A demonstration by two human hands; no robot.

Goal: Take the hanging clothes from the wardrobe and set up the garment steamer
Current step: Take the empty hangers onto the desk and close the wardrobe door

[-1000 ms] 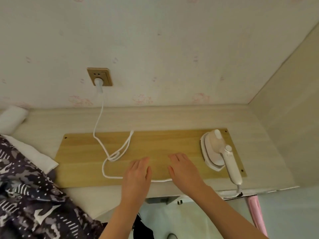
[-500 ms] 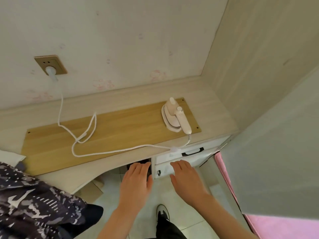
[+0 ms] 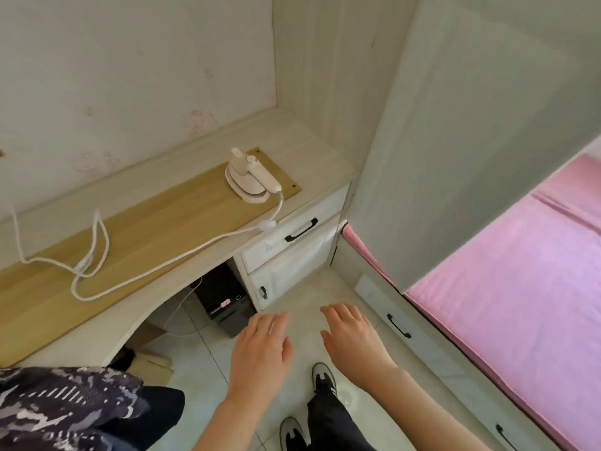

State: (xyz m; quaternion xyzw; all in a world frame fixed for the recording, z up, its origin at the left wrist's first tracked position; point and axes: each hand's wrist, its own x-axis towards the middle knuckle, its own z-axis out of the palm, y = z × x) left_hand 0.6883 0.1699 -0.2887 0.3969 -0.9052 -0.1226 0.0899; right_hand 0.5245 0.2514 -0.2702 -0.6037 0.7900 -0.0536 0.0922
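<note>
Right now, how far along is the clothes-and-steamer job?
Done: the white handheld garment steamer sits on the yellow wooden board, its white cord trailing left across it. In hand: nothing; the left hand and right hand are open above the tiled floor. Left: no garment on a hanger is visible, so fetching the clothes likely remains.

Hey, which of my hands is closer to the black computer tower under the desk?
Left. The left hand hovers just right of the black tower; the right hand is farther right, toward the pink bed.
</note>
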